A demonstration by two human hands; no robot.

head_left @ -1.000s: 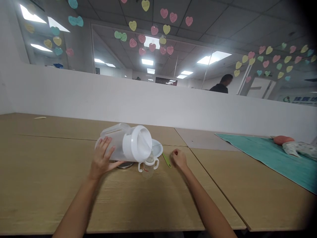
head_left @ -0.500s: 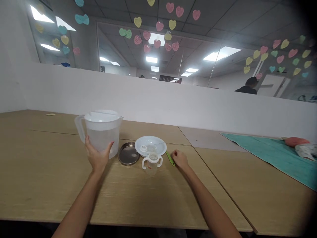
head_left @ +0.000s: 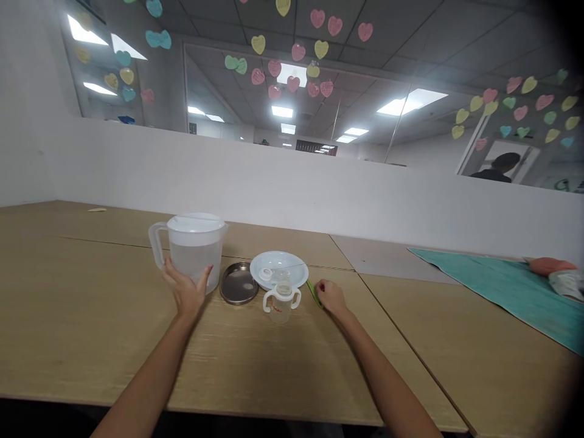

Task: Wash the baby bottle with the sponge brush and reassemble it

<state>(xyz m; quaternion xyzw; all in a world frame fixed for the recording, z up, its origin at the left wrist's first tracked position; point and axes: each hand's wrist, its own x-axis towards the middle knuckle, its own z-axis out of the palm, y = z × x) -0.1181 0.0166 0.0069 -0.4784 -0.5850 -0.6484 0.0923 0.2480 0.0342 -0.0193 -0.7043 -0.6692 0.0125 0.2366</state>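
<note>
My left hand is spread around the lower front of a translucent lidded pitcher, thumb on its right side. Its handle points left. Next to it lies a round metal tray. A white bowl has a clear piece and a white ring in it. Before the bowl stands a small two-handled baby bottle, upright with no lid on top. My right hand is closed on the table, its fingertips at a slim green handle whose far end is hard to make out.
A teal cloth covers the table's right side, with a reddish item and a whitish one on it. A white wall borders the back. Behind the glass above, a person is visible.
The pitcher, with my left hand on it, has shifted slightly right and down. The green handle now looks narrower, as if turned on edge at my right fingertips. The view moved a little.
</note>
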